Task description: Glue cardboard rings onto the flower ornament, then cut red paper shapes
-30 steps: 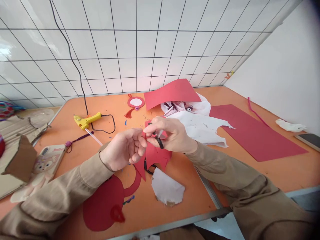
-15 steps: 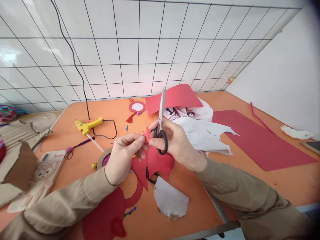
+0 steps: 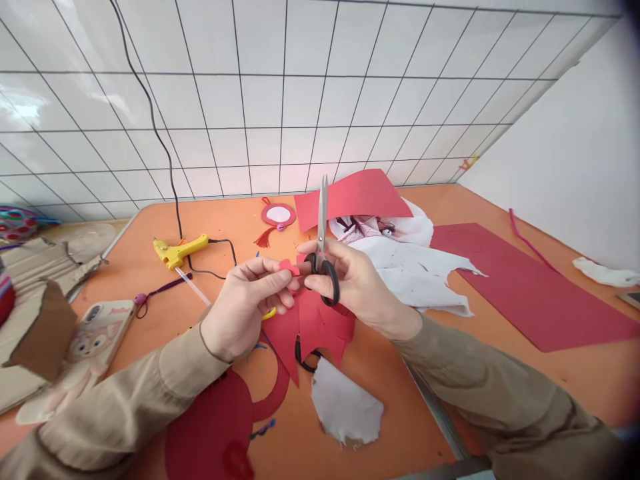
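Between the thumb and fingers of my left hand (image 3: 250, 293) is a small cut piece of red paper (image 3: 289, 268). My right hand (image 3: 360, 283) holds a pair of scissors (image 3: 323, 227) with black handles, its blades pointing up and nearly together. The right fingertips come close to the red piece; whether they touch it I cannot tell. Beneath both hands lies larger cut red paper (image 3: 320, 323) with jagged edges, partly over another black-handled tool (image 3: 306, 360). A white cloth scrap (image 3: 347, 407) rests just in front of it.
A yellow glue gun (image 3: 181, 252) with a cord lies left, near a phone (image 3: 100, 333) and torn cardboard (image 3: 37, 313). Behind are a round tasselled ornament (image 3: 278, 214) and a red sheet (image 3: 360, 197). White cloth (image 3: 420, 270) and another red sheet (image 3: 530, 293) lie right.
The small red paper piece has turned in my left fingers, and my hands have moved slightly apart. The scissors stay upright in my right hand. The whole view has shifted a little.
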A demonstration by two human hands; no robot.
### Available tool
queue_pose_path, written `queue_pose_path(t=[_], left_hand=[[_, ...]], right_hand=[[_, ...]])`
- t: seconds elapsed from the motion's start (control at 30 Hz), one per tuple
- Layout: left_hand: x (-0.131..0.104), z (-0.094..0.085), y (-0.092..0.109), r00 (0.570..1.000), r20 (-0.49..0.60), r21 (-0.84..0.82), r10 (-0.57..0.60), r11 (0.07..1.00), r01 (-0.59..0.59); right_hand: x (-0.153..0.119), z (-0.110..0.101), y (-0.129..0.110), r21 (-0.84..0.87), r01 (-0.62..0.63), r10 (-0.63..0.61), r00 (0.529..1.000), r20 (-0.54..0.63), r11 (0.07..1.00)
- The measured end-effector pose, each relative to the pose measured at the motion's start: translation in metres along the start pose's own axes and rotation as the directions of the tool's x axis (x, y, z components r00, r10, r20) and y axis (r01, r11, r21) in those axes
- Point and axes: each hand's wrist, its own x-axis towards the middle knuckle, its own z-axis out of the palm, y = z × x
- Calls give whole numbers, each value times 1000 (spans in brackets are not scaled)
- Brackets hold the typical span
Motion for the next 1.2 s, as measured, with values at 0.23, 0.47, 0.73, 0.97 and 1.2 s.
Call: queue_pose_path(t=[0.23,0.47,0.73,0.97,1.2], left_hand=[[-2,1,-3,999,-38,-23,26,999,-27],[-1,0,-17,997,-32,130,64,990,-60],[0,1,-3,997,4,169,72,983,-72],[-2,-2,0,999,-36,-92,-11,996,7],[-3,-1,-6,997,-75,-114,20,993,-28]], right_hand=[[-1,4,9,-39,81,-83,995,-57,996],[-6,10,3,-162,100,-130,975,-181,982],[-3,2,0,-104,90,-92,996,-10,990],[-6,1,9,-87,156,-133,965,227,984],[-15,15,18,-114,137,-115,977,181,984]])
